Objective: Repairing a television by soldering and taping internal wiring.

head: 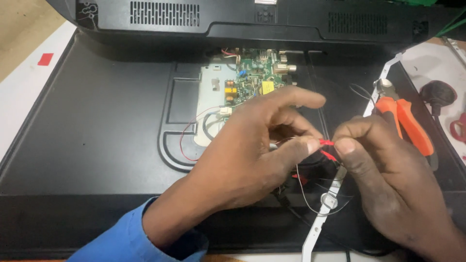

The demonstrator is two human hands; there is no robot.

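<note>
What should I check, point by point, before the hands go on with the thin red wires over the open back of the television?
1. Red wires pinched between both hands: ok.
2. Left hand has a firm hold: ok, thumb and forefinger closed on the wire.
3. Right hand holds the other end: ok.
4. Wire ends are bare and joined: cannot tell, too small.
5. Orange pliers within reach: ok, lying beside the right hand.
6. Circuit board uncovered: ok; whether it is unpowered: cannot tell.
</note>
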